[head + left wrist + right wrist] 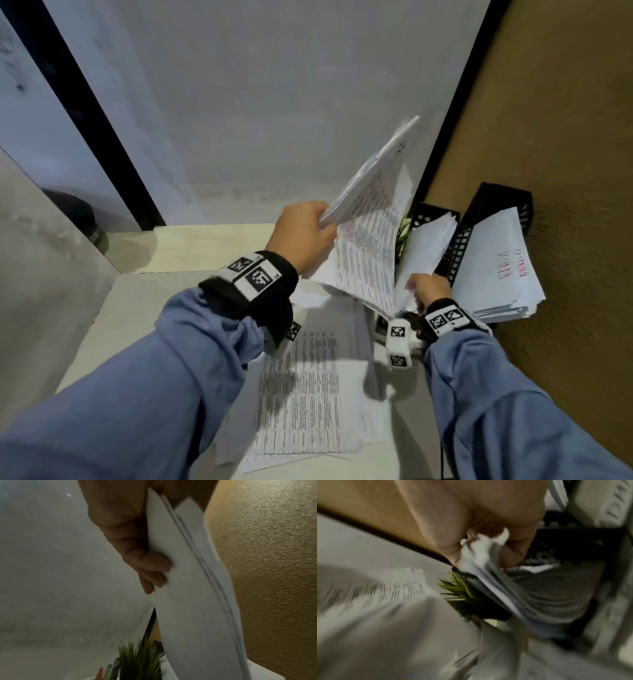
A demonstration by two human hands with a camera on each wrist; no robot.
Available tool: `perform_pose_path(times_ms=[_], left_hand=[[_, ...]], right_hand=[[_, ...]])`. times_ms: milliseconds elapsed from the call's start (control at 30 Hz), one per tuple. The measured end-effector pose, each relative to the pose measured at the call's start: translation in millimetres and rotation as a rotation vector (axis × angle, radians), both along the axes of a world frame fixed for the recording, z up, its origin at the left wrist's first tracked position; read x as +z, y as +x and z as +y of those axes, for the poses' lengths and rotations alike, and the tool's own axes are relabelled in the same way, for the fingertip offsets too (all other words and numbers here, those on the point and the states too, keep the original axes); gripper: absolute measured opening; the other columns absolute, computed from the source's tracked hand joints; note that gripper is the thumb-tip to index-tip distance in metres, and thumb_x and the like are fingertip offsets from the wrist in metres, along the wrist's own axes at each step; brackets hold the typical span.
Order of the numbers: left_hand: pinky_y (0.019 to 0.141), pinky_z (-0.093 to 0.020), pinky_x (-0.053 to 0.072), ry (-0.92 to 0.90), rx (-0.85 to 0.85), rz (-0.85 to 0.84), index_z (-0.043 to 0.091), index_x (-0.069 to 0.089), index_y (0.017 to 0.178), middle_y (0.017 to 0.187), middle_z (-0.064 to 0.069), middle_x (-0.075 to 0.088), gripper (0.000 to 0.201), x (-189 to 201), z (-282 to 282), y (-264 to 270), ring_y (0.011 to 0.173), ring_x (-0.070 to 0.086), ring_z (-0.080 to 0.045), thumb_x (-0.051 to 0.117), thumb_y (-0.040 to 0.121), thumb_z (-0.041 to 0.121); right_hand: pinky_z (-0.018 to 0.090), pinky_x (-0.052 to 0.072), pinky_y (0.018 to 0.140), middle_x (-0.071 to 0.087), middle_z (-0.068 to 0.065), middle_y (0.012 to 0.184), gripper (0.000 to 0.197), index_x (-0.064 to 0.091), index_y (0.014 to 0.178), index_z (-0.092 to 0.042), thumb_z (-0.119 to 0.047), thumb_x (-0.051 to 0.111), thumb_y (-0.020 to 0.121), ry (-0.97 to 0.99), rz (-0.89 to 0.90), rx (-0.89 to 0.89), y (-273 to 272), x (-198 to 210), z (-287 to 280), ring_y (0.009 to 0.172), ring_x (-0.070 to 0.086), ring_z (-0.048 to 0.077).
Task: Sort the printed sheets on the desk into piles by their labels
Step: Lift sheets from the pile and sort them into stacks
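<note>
Four groups of sheets: counted in the head view, two held, two resting.
Hands: two, both closed on paper.
Left-hand bundle [368,192]: held raised above the bench [191,240], fanned, printed lines visible on the lower leaves; edges of several sheets seen in the left wrist view [192,574].
Left hand [303,236]: fingers curled round the bundle's lower corner; fingertips [154,563] pressed on the outer face.
Right-hand bundle [428,253]: standing tilted between the left-hand bundle and the black trays, its lower end in the grip.
Right hand [428,289]: low, near the bench, thumb and fingers pinched on the crumpled bottom edge of its bundle [488,561]; view blurred.
Flat pile [305,397]: lying on the bench below and between the two wrists, printed side up, sheets slightly offset.
Labelled stack [493,270]: leaning in a black mesh tray [503,202] just right of the right hand, red writing on top, not legible.
Trays: two black mesh ones seen, second [431,214] behind the right-hand bundle.
Plant [402,233]: one, green, between the two held bundles.
</note>
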State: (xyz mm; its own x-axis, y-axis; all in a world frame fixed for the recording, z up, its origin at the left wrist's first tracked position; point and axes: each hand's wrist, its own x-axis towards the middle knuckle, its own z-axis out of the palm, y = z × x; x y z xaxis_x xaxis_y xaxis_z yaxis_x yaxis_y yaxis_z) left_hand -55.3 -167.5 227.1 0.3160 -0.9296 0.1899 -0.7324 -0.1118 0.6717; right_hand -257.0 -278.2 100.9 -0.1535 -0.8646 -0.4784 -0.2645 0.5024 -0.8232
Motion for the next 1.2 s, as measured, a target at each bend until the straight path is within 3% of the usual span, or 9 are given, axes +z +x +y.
perform_pose_path(times_ms=[233,400,567,633,700,767,900,1067,1200], left_hand=[[0.064,-0.029,0.034,0.078,-0.136,-0.269,0.010,0.057,0.082,0.074,-0.006,0.054,0.009,3.4,-49.0,-39.8,0.074,0.052,-0.027,0.050,0.087,0.012],[0.069,-0.032,0.042,0.134,-0.205,-0.286,0.004,0.063,0.095,0.088,-0.015,0.064,0.016,-18.4,-78.1,-73.3,0.085,0.060,-0.032,0.048,0.088,0.008],[0.081,-0.039,0.050,0.212,-0.179,-0.208,0.001,0.064,0.100,0.100,-0.020,0.066,0.019,-46.8,-105.9,-98.6,0.094,0.062,-0.036,0.052,0.088,0.010],[0.080,-0.038,0.049,0.252,-0.157,-0.176,0.002,0.064,0.100,0.101,-0.019,0.066,0.018,-62.5,-113.8,-104.8,0.095,0.063,-0.036,0.054,0.088,0.010],[0.081,-0.038,0.049,0.314,-0.157,-0.150,0.002,0.065,0.101,0.102,-0.019,0.067,0.019,-82.7,-119.4,-107.1,0.096,0.063,-0.036,0.054,0.088,0.010],[0.080,-0.037,0.049,0.398,-0.178,-0.141,0.002,0.065,0.101,0.103,-0.019,0.067,0.019,-101.1,-120.6,-107.3,0.097,0.063,-0.036,0.052,0.089,0.008],[0.074,-0.036,0.046,0.438,-0.192,-0.101,0.000,0.064,0.098,0.101,-0.020,0.067,0.022,-119.6,-121.9,-102.0,0.094,0.063,-0.036,0.048,0.093,0.013],[0.065,-0.032,0.048,0.268,-0.153,0.083,0.007,0.065,0.085,0.074,-0.009,0.064,0.047,-110.0,-105.8,-81.7,0.070,0.060,-0.025,0.046,0.093,0.050],[0.070,-0.041,0.058,0.139,0.010,0.329,0.007,0.065,0.088,0.080,-0.013,0.069,0.044,-121.3,-69.5,-39.1,0.071,0.067,-0.027,0.045,0.094,0.045]], right_hand=[[0.021,0.031,0.046,0.046,0.010,0.061,0.012,0.053,0.078,-0.002,0.008,0.046,0.078,-0.232,0.064,0.145,-30.6,29.6,-9.2,0.051,0.040,0.020],[0.021,0.031,0.044,0.045,0.009,0.060,0.015,0.049,0.068,-0.004,0.007,0.045,0.078,-0.305,0.113,0.219,-38.0,63.5,-16.4,0.053,0.042,0.020],[0.025,0.034,0.053,0.048,0.008,0.064,0.019,0.051,0.065,-0.011,0.000,0.046,0.079,-0.377,0.158,0.258,-30.5,75.4,-21.7,0.061,0.047,0.023],[0.028,0.041,0.066,0.060,0.014,0.081,0.014,0.063,0.087,-0.009,-0.007,0.050,0.081,-0.405,0.267,0.295,-27.1,69.3,-20.3,0.077,0.057,0.029],[0.030,0.044,0.078,0.064,0.017,0.102,0.035,0.059,0.116,-0.012,-0.011,0.053,0.082,-0.339,0.394,0.393,-23.1,53.5,-17.5,0.094,0.060,0.032],[0.032,0.046,0.085,0.063,0.018,0.113,0.045,0.052,0.127,-0.014,-0.013,0.053,0.082,-0.248,0.454,0.462,-19.3,34.2,-12.6,0.102,0.059,0.034],[0.033,0.046,0.087,0.060,0.021,0.119,0.052,0.046,0.135,-0.012,-0.011,0.050,0.083,-0.217,0.458,0.424,-13.3,16.6,-8.6,0.107,0.057,0.037],[0.039,0.049,0.090,0.064,0.016,0.114,0.045,0.050,0.126,-0.015,-0.026,0.053,0.083,-0.300,0.441,0.414,-11.3,21.8,-5.7,0.104,0.059,0.034],[0.034,0.049,0.087,0.065,0.005,0.110,0.044,0.051,0.129,-0.019,-0.032,0.055,0.087,-0.459,0.346,0.360,-9.0,26.6,26.7,0.099,0.060,0.023]])
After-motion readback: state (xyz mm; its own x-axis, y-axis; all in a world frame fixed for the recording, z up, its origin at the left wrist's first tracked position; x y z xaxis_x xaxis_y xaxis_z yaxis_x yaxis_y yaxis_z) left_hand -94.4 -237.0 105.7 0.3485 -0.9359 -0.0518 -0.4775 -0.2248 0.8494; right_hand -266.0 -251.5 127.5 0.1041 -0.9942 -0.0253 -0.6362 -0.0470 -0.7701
